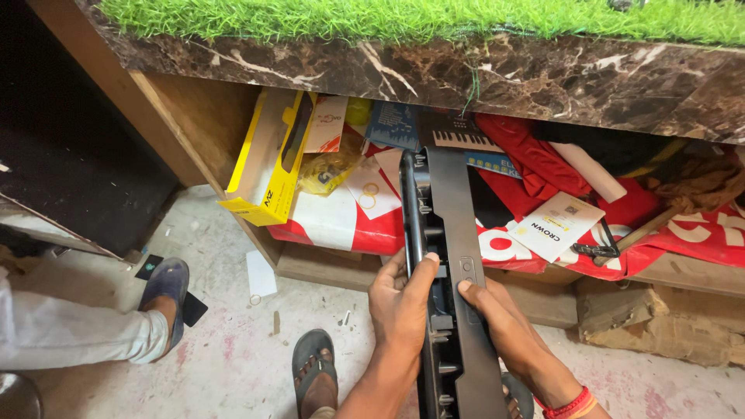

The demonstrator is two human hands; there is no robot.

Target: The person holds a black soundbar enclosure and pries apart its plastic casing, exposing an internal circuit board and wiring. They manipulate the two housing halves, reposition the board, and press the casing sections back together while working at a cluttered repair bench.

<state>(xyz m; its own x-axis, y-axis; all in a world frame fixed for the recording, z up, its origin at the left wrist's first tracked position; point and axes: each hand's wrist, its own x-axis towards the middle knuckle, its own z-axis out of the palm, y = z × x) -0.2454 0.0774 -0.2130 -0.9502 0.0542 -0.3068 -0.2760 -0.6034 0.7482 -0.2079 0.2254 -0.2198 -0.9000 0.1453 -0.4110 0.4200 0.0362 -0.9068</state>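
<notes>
Both hands grip one long black plastic keyboard casing; left hand curls round its left edge, right hand pinches the right, steadying it on edge before the cluttered shelf.

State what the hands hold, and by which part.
Both hold a long black plastic panel, the left hand gripping its left edge and the right hand its right edge, near its lower half.

- Long black panel: lower end cut off by the bottom edge.
- Left of the panel, a seated person's white trouser leg runs off the left edge.
- Shelf behind the panel: rear contents hidden in clutter.
</notes>
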